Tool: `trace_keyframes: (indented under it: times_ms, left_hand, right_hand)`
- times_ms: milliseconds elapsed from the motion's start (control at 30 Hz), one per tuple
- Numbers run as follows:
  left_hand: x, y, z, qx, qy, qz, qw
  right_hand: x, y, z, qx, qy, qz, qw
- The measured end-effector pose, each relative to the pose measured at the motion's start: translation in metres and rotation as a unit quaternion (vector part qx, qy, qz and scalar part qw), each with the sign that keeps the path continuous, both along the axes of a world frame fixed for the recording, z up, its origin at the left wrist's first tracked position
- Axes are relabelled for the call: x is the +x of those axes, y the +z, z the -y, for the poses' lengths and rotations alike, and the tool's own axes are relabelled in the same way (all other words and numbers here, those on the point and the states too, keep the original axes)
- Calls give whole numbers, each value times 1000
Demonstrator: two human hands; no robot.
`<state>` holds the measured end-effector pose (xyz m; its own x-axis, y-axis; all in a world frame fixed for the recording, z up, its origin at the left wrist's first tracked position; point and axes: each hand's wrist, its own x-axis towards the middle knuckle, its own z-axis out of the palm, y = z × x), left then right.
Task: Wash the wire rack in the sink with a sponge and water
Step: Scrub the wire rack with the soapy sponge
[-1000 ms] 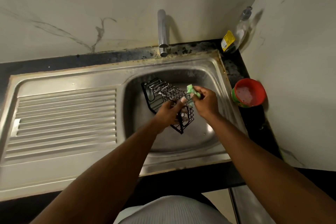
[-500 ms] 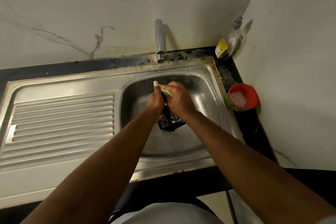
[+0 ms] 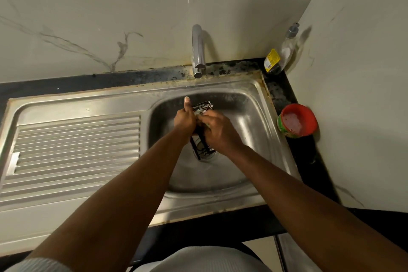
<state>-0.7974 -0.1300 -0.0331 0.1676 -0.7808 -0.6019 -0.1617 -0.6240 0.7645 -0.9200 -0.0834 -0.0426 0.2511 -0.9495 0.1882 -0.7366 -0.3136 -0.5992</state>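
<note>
Head view: the wire rack (image 3: 202, 150) is held on end over the drain (image 3: 207, 157) in the sink (image 3: 249, 121). The left hand (image 3: 184, 120) has its grip wrapped round one side, thumb up, probably to steady it. The right hand (image 3: 217, 130) closes on a sponge (image 3: 207, 125) (only a green sliver shows) pressed to the wires. The basin walls leave room all round, and the tap (image 3: 198, 51) stands well behind.
</note>
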Motion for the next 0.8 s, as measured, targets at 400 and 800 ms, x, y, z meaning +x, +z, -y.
trace_keyframes:
  times_ms: [400, 800]
  left_hand:
    - [3, -4, -4, -12, 22, -44, 999]
    - [-6, -30, -37, 15, 135, -71, 988]
  right_hand:
    - [-33, -15, 0, 98, -393, 109, 908]
    - [-18, -2, 4, 28, -73, 12, 997]
